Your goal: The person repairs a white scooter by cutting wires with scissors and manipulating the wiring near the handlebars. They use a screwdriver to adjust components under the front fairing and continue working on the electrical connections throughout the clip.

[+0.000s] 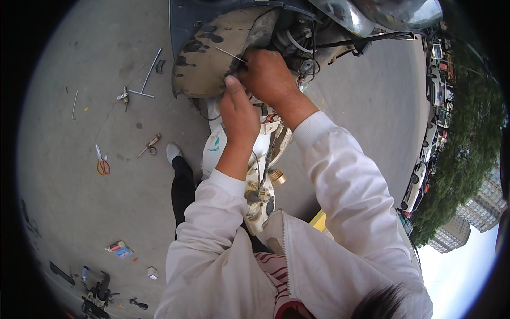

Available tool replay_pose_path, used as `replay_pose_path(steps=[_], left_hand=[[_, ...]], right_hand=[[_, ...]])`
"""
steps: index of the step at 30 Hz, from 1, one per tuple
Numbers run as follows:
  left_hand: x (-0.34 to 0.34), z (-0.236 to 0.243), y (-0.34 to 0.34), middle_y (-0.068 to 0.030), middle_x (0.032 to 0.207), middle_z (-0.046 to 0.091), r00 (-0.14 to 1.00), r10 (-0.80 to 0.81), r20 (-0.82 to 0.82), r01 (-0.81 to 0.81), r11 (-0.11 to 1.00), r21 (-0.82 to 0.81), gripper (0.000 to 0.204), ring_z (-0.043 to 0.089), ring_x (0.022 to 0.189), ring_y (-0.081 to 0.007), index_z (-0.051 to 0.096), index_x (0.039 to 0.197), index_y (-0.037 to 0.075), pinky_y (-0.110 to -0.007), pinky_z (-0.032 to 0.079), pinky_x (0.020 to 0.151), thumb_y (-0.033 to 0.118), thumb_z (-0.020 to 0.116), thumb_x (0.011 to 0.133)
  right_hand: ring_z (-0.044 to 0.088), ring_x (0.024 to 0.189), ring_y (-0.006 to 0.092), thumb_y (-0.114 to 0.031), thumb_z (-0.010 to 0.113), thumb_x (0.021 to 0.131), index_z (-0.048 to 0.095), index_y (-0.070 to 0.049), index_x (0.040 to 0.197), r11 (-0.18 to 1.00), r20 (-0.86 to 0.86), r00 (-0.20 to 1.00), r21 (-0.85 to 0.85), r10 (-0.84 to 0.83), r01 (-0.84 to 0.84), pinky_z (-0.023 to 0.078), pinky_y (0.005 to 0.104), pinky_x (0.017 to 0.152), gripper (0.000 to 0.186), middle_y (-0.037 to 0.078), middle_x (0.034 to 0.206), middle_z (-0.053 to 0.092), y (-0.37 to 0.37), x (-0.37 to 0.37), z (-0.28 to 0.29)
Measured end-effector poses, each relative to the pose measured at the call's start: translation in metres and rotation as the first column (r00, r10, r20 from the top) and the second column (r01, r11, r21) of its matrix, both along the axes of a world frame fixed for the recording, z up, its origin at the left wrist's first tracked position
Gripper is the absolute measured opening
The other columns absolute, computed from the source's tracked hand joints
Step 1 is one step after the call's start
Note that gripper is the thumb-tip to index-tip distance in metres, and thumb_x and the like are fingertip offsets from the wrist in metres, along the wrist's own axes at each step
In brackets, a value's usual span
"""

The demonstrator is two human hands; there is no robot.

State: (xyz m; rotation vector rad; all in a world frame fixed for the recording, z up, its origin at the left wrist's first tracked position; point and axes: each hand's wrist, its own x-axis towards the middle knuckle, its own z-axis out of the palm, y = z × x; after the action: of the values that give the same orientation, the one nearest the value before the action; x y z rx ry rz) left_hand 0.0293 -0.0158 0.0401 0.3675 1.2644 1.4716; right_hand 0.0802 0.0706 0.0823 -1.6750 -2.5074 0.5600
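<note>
My right hand (271, 77) is closed round a thin metal rod (229, 54), whose bare end sticks out to the left past the fingers. The rod crosses in front of a dusty, dark-spotted panel (204, 66) on a partly dismantled scooter. Just below and left of it, my left hand (240, 114) is raised to the panel's lower edge, thumb upward and fingers curled; what they grip is hidden. Beneath both wrists lie exposed wires (270, 123) and the scooter's white bodywork (212, 154).
On the ground at left lie a T-handle wrench (149, 77), a metal part (123, 97), a bent rod (74, 105), red-handled pliers (102, 164) and a screwdriver (150, 143). A small box (152, 273) sits lower left. Cars (416, 186) stand along the right. Chrome housings (393, 13) jut out above.
</note>
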Motion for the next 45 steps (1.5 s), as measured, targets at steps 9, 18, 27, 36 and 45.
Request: replay_pose_path(steps=[9,18,27,36,45], left_hand=[[-0.002,-0.003,0.000,-0.0180,0.108,0.065,0.999,0.004,-0.044,-0.004,1.000,0.011,0.071,0.061,0.100,-0.0244,0.058,0.114,-0.006,-0.034,0.046,0.088,0.055,0.024,0.101],[-0.010,0.004,-0.001,-0.0199,0.121,0.059,0.998,-0.056,0.040,0.055,0.998,0.023,0.075,0.057,0.113,-0.0262,0.052,0.127,-0.007,-0.035,0.043,0.098,0.057,0.024,0.100],[-0.015,0.006,0.001,-0.0173,0.132,0.053,0.990,-0.130,0.059,0.132,0.991,-0.029,0.083,0.051,0.122,-0.0265,0.046,0.135,-0.005,-0.039,0.042,0.102,0.063,0.018,0.098],[-0.015,0.004,0.004,-0.0179,0.135,0.051,0.989,-0.136,0.063,0.136,0.991,-0.003,0.084,0.051,0.124,-0.0262,0.044,0.136,-0.007,-0.039,0.043,0.101,0.063,0.017,0.098],[-0.011,0.000,0.002,-0.0182,0.113,0.064,0.992,-0.128,0.001,0.128,0.991,-0.033,0.079,0.059,0.109,-0.0251,0.045,0.136,-0.007,-0.037,0.046,0.097,0.058,0.018,0.100]], right_hand=[[0.062,0.075,0.0422,-0.015,0.065,0.072,0.063,0.003,0.075,0.997,-0.019,0.998,0.051,0.053,-0.052,0.051,0.0471,0.069,0.018,0.023,0.076,0.063,0.001,0.004,-0.004],[0.063,0.076,0.0415,-0.013,0.064,0.072,0.063,0.003,0.074,0.998,-0.034,0.999,0.057,0.002,0.000,0.051,0.0464,0.070,0.016,0.023,0.076,0.064,-0.001,0.003,-0.004],[0.062,0.076,0.0416,-0.012,0.063,0.073,0.063,0.002,0.075,1.000,0.025,1.000,0.020,-0.001,0.000,0.051,0.0466,0.068,0.014,0.022,0.077,0.064,-0.001,0.000,-0.001],[0.063,0.077,0.0416,-0.010,0.062,0.073,0.063,0.001,0.079,0.998,-0.061,0.998,0.056,-0.019,0.022,0.051,0.0468,0.069,0.013,0.022,0.078,0.064,0.000,0.004,-0.004],[0.063,0.063,0.0284,-0.013,0.062,0.085,0.063,-0.001,0.096,0.909,-0.371,0.836,-0.059,-0.404,0.413,0.049,0.0364,0.060,0.016,0.017,0.071,0.063,-0.055,0.014,0.028]])
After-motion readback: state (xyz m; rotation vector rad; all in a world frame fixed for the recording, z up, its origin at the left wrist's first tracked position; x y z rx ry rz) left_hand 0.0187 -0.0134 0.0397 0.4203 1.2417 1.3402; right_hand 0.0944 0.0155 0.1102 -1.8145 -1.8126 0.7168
